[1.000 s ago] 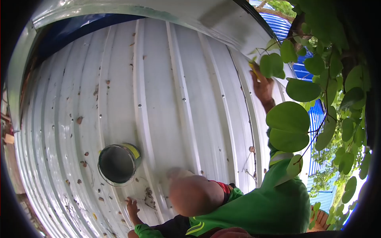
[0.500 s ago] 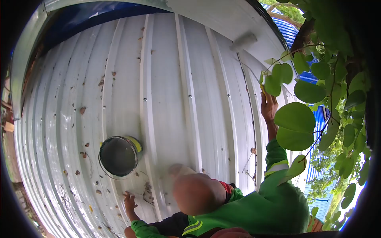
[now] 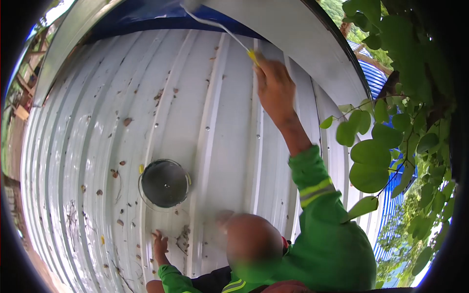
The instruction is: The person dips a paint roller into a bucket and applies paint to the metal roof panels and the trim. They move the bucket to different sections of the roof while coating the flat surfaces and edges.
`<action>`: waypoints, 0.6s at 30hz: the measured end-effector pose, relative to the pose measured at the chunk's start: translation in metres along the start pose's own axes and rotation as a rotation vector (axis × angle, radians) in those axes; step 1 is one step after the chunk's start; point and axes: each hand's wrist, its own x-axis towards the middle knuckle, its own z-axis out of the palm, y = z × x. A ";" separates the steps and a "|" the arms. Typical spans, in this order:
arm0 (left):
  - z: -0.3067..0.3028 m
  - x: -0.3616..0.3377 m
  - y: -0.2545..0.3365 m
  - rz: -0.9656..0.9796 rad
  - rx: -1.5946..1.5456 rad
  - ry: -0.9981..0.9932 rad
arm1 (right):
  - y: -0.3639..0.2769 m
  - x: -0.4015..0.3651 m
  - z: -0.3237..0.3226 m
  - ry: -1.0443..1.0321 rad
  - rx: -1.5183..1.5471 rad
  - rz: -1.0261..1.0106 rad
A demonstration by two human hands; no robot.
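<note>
My right hand (image 3: pixel 277 90) is wrapped around the yellow handle (image 3: pixel 253 56) of a paint roller. Its bent metal rod (image 3: pixel 215 23) runs up and left, and the blurred roller head (image 3: pixel 193 5) is partly cut off at the top edge, near the white panel (image 3: pixel 288 29). Low in the view, my left hand (image 3: pixel 159 242) rests on the ribbed metal roof (image 3: pixel 227 161) with its fingers apart, holding nothing. Just beyond it stands an open bucket (image 3: pixel 187 188) with dark grey contents.
Dry leaves and twigs (image 3: pixel 183 239) are scattered over the roof ribs. Green leafy branches (image 3: pixel 370 166) hang close on the right. A blue surface (image 3: pixel 132 19) lies along the top. A blurred rounded shape (image 3: pixel 251 239) fills the lower middle.
My right hand has swung up and left with the paint roller, from the right part of the white panel to the top middle. My left hand stays on the roof. The view has shifted slightly.
</note>
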 end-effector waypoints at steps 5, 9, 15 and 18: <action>-0.001 0.000 0.000 -0.015 0.049 0.022 | -0.028 0.075 0.012 -0.069 -0.008 -0.018; 0.003 0.045 -0.047 0.153 0.287 0.064 | 0.062 0.000 -0.049 -0.126 -0.002 -0.054; 0.010 0.026 -0.022 0.047 0.344 0.101 | 0.112 -0.099 -0.168 -0.308 -0.305 0.068; 0.024 0.018 -0.013 0.019 0.213 0.112 | 0.090 -0.077 -0.157 -0.282 -0.293 0.046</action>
